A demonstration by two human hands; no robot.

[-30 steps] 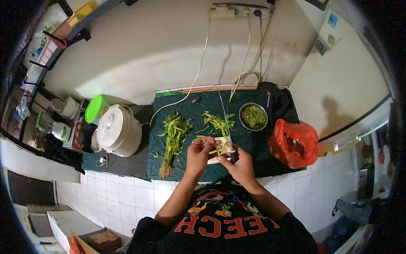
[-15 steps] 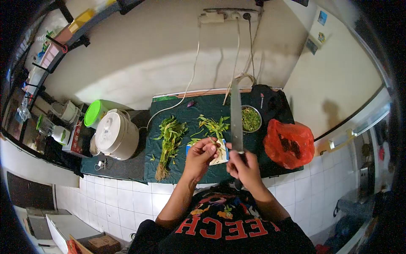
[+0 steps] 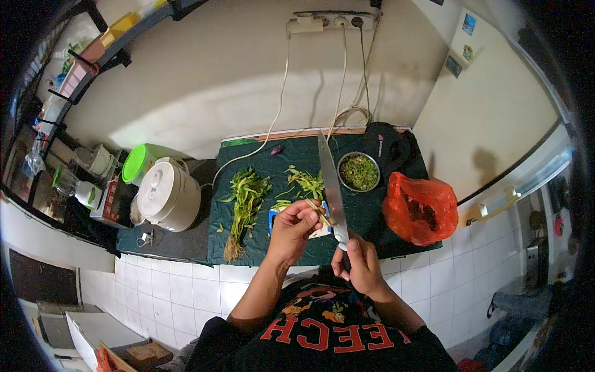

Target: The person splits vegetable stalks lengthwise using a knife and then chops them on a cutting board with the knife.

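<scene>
Pinched in the fingers of my left hand (image 3: 292,230) is a thin green stem (image 3: 318,212). My right hand (image 3: 361,263) grips the dark handle of a large knife (image 3: 333,185), its blade pointing up and leaning left, close beside the stem. Below both hands lies a small blue-edged white board (image 3: 320,232), partly hidden. Cut leafy greens (image 3: 307,181) lie behind the board. A bundle of greens with roots (image 3: 246,204) rests to the left. Behind the knife, at the right, stands a metal bowl of chopped greens (image 3: 359,172).
An open red plastic bag (image 3: 421,209) sits at the table's right end, with a black bag (image 3: 387,146) behind it. A small purple onion (image 3: 276,150) lies near the back. At the left stand a white rice cooker (image 3: 168,193) and a green-lidded container (image 3: 135,163). A white cable (image 3: 266,133) crosses the cloth.
The knife has tilted left, and its blade is now beside the stem. My right hand has moved slightly down and turned. The left hand still pinches the stem.
</scene>
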